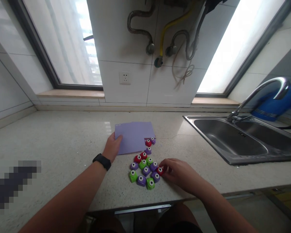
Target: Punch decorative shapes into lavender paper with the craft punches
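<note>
My left hand point(112, 146), with a dark watch on its wrist, grips the left edge of a purple sheet of paper point(133, 137), thumb on top. Small punched marks show at the sheet's upper left corner, and a piece is cut away at its lower right. Close to the counter's front lies a cluster of small craft punches in red, green and purple, such as a green punch point(150, 183) and a purple punch point(141, 180). At the cluster's right side, my right hand point(176, 171) has its curled fingers on a red punch point(160, 171).
A double steel sink point(229, 137) with a curved tap point(257, 90) is set into the pale speckled counter point(63, 142) at right. Behind the tap stands a blue container point(276, 100). Hoses and a yellow pipe point(163, 35) hang on the tiled wall above a socket point(124, 78).
</note>
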`<state>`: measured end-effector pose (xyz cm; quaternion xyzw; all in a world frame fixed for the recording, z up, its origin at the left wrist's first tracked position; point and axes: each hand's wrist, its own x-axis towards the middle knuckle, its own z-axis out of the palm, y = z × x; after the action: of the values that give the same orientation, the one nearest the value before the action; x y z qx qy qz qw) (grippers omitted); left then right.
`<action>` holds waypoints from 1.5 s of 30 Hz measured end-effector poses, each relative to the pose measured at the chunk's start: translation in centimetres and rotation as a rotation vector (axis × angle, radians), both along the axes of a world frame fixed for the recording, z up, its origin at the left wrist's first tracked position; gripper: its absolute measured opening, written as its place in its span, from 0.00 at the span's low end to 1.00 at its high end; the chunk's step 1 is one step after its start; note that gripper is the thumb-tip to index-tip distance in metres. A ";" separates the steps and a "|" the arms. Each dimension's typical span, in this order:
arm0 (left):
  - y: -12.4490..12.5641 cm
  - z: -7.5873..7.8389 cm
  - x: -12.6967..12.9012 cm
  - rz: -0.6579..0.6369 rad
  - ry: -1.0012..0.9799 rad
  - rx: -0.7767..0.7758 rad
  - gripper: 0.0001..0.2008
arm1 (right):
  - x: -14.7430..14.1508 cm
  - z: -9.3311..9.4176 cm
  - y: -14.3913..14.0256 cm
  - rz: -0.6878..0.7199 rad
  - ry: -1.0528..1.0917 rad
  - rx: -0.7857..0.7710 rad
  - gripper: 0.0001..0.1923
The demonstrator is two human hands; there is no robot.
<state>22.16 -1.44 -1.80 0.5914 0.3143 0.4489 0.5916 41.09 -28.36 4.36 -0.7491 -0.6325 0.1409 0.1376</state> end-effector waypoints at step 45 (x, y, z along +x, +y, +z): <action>1.0 0.9 0.1 0.039 -0.159 -0.241 0.22 | 4.9 0.8 10.5 0.397 0.506 -0.218 0.09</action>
<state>22.28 -0.43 -0.91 0.4725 0.3293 0.4648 0.6725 46.01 -17.86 5.11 -0.5628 -0.6932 0.4132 0.1793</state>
